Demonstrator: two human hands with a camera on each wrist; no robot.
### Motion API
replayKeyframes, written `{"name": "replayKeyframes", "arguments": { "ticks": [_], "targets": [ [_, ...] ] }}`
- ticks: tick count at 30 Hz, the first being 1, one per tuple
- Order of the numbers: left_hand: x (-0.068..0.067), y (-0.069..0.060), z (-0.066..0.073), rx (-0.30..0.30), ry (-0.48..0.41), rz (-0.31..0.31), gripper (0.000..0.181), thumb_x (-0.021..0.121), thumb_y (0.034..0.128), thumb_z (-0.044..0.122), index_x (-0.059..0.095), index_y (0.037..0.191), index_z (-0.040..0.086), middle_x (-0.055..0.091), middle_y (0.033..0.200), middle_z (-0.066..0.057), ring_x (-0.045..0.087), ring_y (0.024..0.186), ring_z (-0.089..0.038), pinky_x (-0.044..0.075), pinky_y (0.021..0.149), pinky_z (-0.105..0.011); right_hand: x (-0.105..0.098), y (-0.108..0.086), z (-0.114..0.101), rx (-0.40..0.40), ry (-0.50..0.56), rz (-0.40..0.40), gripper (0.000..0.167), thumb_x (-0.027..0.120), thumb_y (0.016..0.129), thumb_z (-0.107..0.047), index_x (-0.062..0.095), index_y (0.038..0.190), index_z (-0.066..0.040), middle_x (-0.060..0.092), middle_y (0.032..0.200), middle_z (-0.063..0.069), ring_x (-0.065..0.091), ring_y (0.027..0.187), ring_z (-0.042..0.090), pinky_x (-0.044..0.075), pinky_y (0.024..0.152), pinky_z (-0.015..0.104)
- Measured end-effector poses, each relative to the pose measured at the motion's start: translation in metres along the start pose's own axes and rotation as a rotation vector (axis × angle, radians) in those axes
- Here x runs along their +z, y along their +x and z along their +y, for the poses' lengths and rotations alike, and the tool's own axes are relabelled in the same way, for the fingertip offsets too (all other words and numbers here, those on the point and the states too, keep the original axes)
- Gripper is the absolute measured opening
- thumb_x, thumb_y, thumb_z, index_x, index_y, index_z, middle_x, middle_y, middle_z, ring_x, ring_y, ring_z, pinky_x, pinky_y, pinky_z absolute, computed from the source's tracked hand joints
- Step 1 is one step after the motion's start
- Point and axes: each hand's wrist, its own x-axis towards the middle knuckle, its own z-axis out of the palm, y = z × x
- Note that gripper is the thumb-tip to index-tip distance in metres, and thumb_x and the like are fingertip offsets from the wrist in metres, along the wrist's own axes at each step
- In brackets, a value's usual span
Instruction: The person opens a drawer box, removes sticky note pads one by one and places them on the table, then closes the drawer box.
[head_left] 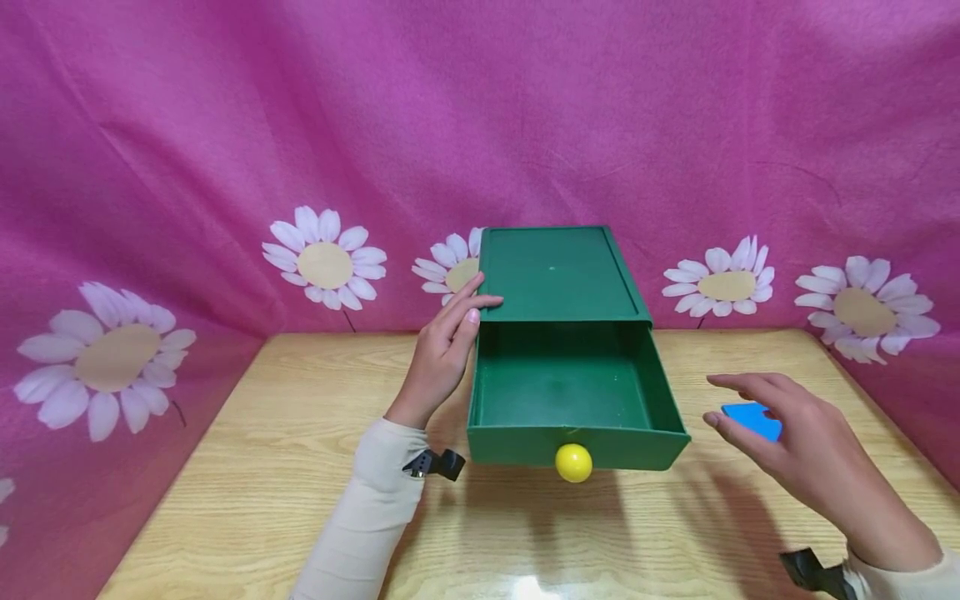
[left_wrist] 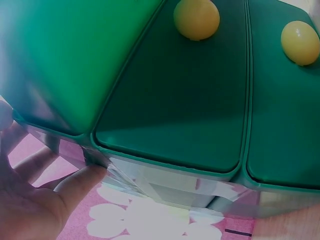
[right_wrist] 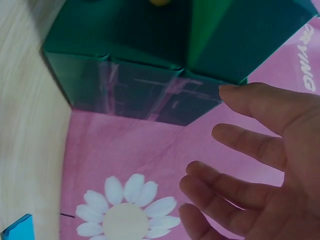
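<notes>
A green drawer unit [head_left: 562, 271] stands on the table, its top drawer [head_left: 577, 446] pulled out, with a yellow round knob [head_left: 573, 463]. Nothing shows inside that drawer. My left hand [head_left: 442, 354] rests on the unit's upper left side, fingers extended; the left wrist view has the hand [left_wrist: 35, 200] along the side, beside lower drawer fronts [left_wrist: 175, 100] with yellow knobs. My right hand [head_left: 817, 450], fingers apart and holding nothing, hovers right of the unit, over a blue flat piece [head_left: 752, 421] that it partly hides. The right wrist view shows the hand [right_wrist: 265, 175] and the blue piece [right_wrist: 19, 229].
The light wooden table [head_left: 285, 467] carries the unit. Behind and at both sides hangs a pink cloth [head_left: 525, 108] with white flowers. The pulled-out drawer juts toward the front, above the table.
</notes>
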Motion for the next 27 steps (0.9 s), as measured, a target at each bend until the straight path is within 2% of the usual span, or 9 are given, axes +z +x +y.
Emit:
{"name": "replayKeyframes", "arguments": {
  "ticks": [3, 6, 10, 14, 19, 22, 24, 26, 27],
  "targets": [
    [0.0, 0.0, 0.0, 0.0, 0.006, 0.002, 0.032, 0.039, 0.1025, 0.007, 0.06, 0.126, 0.0, 0.038, 0.15, -0.016, 0.032, 0.141, -0.028, 0.036, 0.108, -0.046, -0.003, -0.001, -0.006, -0.001, 0.0, 0.016, 0.051, 0.083, 0.075, -0.027, 0.065, 0.123, -0.018, 0.065, 0.111, 0.003, 0.061, 0.089, 0.026, 0.052, 0.065, 0.037],
    [0.0, 0.0, -0.001, -0.002, 0.01, 0.002, 0.032, 0.039, 0.1023, 0.007, 0.06, 0.126, 0.0, 0.038, 0.15, -0.017, 0.031, 0.141, -0.028, 0.036, 0.108, -0.046, -0.006, -0.002, -0.013, -0.006, 0.005, 0.042, 0.053, 0.084, 0.074, -0.024, 0.066, 0.123, -0.019, 0.065, 0.111, 0.001, 0.059, 0.093, 0.022, 0.048, 0.07, 0.019],
    [0.0, 0.0, -0.002, -0.006, 0.008, 0.0, 0.032, 0.039, 0.1023, 0.007, 0.06, 0.126, 0.0, 0.038, 0.151, -0.016, 0.031, 0.141, -0.028, 0.036, 0.108, -0.046, -0.012, -0.004, -0.021, -0.03, 0.026, 0.092, 0.055, 0.085, 0.071, -0.019, 0.067, 0.123, -0.02, 0.065, 0.111, -0.004, 0.054, 0.096, 0.003, 0.039, 0.071, 0.005],
    [0.0, 0.0, 0.0, -0.006, 0.009, 0.002, 0.032, 0.039, 0.1026, 0.008, 0.06, 0.126, 0.001, 0.038, 0.15, -0.016, 0.032, 0.141, -0.028, 0.036, 0.108, -0.046, -0.018, -0.005, -0.033, -0.068, 0.049, 0.133, 0.055, 0.086, 0.069, -0.013, 0.068, 0.12, -0.02, 0.064, 0.111, -0.008, 0.048, 0.096, -0.012, 0.041, 0.07, 0.005],
    [0.0, 0.0, -0.002, 0.003, 0.011, 0.008, 0.032, 0.039, 0.1027, 0.008, 0.06, 0.126, 0.001, 0.038, 0.15, -0.016, 0.032, 0.141, -0.028, 0.036, 0.108, -0.046, -0.024, -0.008, -0.047, -0.128, 0.087, 0.158, 0.059, 0.087, 0.064, -0.008, 0.069, 0.119, -0.017, 0.064, 0.111, -0.004, 0.049, 0.105, -0.01, 0.037, 0.081, 0.002],
    [0.002, 0.001, -0.013, 0.01, 0.013, 0.013, 0.032, 0.039, 0.1032, 0.01, 0.061, 0.127, 0.004, 0.038, 0.151, -0.013, 0.032, 0.141, -0.023, 0.036, 0.108, -0.045, -0.028, -0.009, -0.054, -0.163, 0.101, 0.163, 0.06, 0.087, 0.063, -0.007, 0.069, 0.119, -0.016, 0.064, 0.111, -0.001, 0.051, 0.102, -0.01, 0.04, 0.078, 0.003],
    [0.004, 0.002, -0.024, 0.018, 0.022, 0.017, 0.033, 0.039, 0.1039, 0.015, 0.061, 0.128, 0.01, 0.038, 0.152, -0.008, 0.031, 0.141, -0.017, 0.036, 0.109, -0.043, -0.03, -0.01, -0.059, -0.179, 0.106, 0.154, 0.06, 0.087, 0.062, -0.006, 0.069, 0.119, -0.015, 0.064, 0.111, -0.001, 0.053, 0.096, -0.009, 0.044, 0.071, 0.005],
    [0.005, 0.002, -0.035, 0.023, 0.03, 0.018, 0.033, 0.039, 0.1044, 0.02, 0.061, 0.129, 0.015, 0.038, 0.152, -0.002, 0.03, 0.141, -0.01, 0.036, 0.108, -0.04, -0.032, -0.01, -0.064, -0.199, 0.115, 0.15, 0.056, 0.086, 0.066, -0.011, 0.069, 0.119, -0.014, 0.064, 0.111, -0.001, 0.053, 0.091, -0.009, 0.045, 0.065, 0.007],
    [0.005, 0.002, -0.034, 0.022, 0.032, 0.016, 0.033, 0.038, 0.1045, 0.019, 0.061, 0.129, 0.015, 0.038, 0.152, -0.002, 0.03, 0.141, -0.01, 0.036, 0.108, -0.04, -0.032, -0.01, -0.067, -0.211, 0.125, 0.156, 0.05, 0.085, 0.071, -0.017, 0.069, 0.119, -0.014, 0.064, 0.11, -0.001, 0.052, 0.089, -0.008, 0.045, 0.062, 0.008]
  ]
}}
